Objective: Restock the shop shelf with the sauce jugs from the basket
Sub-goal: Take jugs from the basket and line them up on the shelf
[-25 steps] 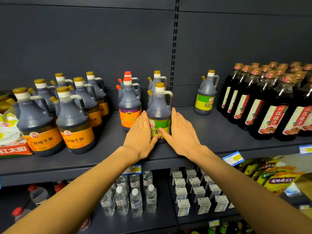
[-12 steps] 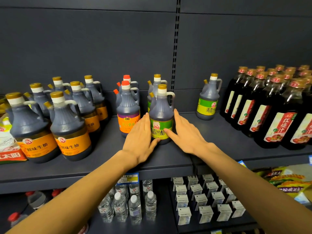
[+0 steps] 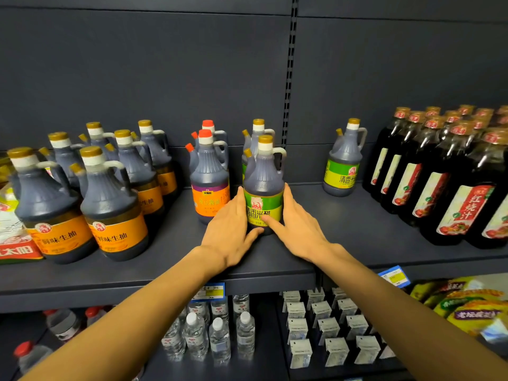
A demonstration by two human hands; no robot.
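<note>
Dark plastic green-labelled sauce jug now sits deeper on the grey metal shelf, pushed back. Left hand and right hand flank it, fingers straight, touching. Placement nearly finished.

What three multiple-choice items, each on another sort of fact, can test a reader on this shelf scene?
1. Where does the green-label jug between the hands stand?
A. right of the orange-label jug with red cap
B. among the tall dark bottles
C. on the lower shelf

2. What colour is its cap?
A. red
B. gold
C. white

3. How do the left hand and right hand meet it?
A. both lift it by the handle
B. open, fingers straight along its sides
C. only one touches it

Key: 1 A, the red-capped jug is its left neighbour; 2 B, the cap is gold; 3 B, both palms flank the label.
</note>
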